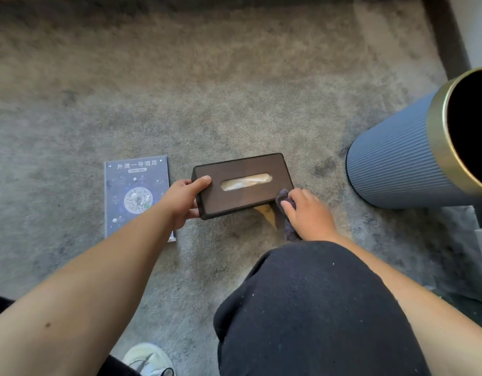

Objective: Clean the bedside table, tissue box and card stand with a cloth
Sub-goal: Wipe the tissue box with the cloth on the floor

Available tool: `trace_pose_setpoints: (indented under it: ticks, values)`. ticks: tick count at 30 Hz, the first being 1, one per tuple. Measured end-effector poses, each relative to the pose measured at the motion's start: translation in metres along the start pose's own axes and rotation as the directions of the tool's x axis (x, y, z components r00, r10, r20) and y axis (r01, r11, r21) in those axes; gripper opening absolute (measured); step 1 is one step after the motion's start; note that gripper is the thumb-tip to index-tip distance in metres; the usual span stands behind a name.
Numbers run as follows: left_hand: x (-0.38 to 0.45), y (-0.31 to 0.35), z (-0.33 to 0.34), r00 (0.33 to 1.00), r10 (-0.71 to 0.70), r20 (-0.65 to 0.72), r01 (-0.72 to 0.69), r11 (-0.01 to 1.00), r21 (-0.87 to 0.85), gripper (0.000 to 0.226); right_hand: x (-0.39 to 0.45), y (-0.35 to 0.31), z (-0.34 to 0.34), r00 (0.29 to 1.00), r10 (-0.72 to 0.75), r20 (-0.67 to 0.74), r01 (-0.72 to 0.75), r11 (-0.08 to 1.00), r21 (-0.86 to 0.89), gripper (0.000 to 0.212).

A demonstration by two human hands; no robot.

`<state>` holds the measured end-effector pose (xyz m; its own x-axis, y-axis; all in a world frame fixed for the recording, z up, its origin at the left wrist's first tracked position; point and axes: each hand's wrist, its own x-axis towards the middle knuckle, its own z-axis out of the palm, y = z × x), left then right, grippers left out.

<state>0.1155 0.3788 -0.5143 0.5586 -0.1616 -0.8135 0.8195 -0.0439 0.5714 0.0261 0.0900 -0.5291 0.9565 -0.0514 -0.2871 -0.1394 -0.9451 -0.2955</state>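
While the left hand (184, 198) clamps the left end of the tissue box (242, 184) at frame centre, its long axis running left-right, the nearer right hand (307, 213) presses the cloth (284, 210) against its lower-right corner.

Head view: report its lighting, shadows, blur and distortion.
Head view: soft, even light, no glare; a faint shadow lies on the carpet under the tissue box; wide-angle bending swells the ribbed blue bin at the right edge and stretches the forearms; the card stand print stays legible, while the cloth under the right hand looks slightly soft.
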Motion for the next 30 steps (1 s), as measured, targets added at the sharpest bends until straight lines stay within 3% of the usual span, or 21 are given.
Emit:
trace_pose_setpoints:
  ticks: [3, 6, 8, 12, 15, 18, 20, 22, 25, 28, 30]
  values:
    - [-0.004, 0.003, 0.005, 0.995, -0.101, -0.023, 0.099, 0.993, -0.062, 0.036, -0.015, 0.016, -0.003, 0.992, 0.1, 0.074, -0.105, 0.993, 0.057, 0.022]
    - [-0.006, 0.006, 0.009, 0.984, -0.174, -0.027, 0.172, 0.982, -0.074, 0.035, -0.02, 0.013, -0.013, 0.983, 0.183, -0.027, -0.176, 0.97, 0.168, 0.02]
    - [-0.007, 0.008, 0.011, 0.979, -0.2, -0.038, 0.196, 0.976, -0.093, 0.038, -0.017, -0.003, -0.022, 0.983, 0.151, -0.102, -0.126, 0.968, 0.216, 0.019]
    - [-0.01, 0.01, 0.017, 0.973, -0.225, -0.058, 0.217, 0.969, -0.119, 0.039, -0.006, -0.06, -0.033, 0.954, -0.169, -0.248, 0.215, 0.961, 0.173, 0.02]
    - [-0.012, 0.01, 0.022, 0.969, -0.24, -0.057, 0.231, 0.963, -0.142, 0.038, 0.004, -0.102, -0.026, 0.827, -0.47, -0.309, 0.491, 0.871, -0.01, 0.028]
    - [-0.012, 0.008, 0.024, 0.965, -0.259, -0.049, 0.247, 0.954, -0.172, 0.037, 0.013, -0.121, -0.011, 0.723, -0.614, -0.316, 0.595, 0.786, -0.167, 0.024]
    - [-0.011, 0.007, 0.022, 0.962, -0.271, -0.034, 0.259, 0.946, -0.195, 0.037, 0.019, -0.116, -0.003, 0.716, -0.623, -0.315, 0.593, 0.781, -0.198, 0.022]
    - [-0.008, 0.008, 0.021, 0.959, -0.281, -0.031, 0.268, 0.94, -0.212, 0.037, 0.027, -0.097, 0.0, 0.785, -0.548, -0.289, 0.51, 0.836, -0.201, 0.023]
    - [-0.007, 0.012, 0.02, 0.954, -0.299, -0.034, 0.284, 0.932, -0.227, 0.034, 0.036, -0.052, -0.003, 0.937, -0.238, -0.257, 0.201, 0.966, -0.163, 0.026]
    - [-0.006, 0.012, 0.019, 0.952, -0.304, -0.046, 0.286, 0.929, -0.234, 0.038, 0.044, -0.009, -0.014, 0.966, 0.09, -0.243, -0.098, 0.995, -0.019, 0.027]
    - [-0.005, 0.008, 0.018, 0.952, -0.301, -0.053, 0.282, 0.932, -0.228, 0.039, 0.049, 0.012, -0.025, 0.93, 0.289, -0.226, -0.282, 0.957, 0.065, 0.026]
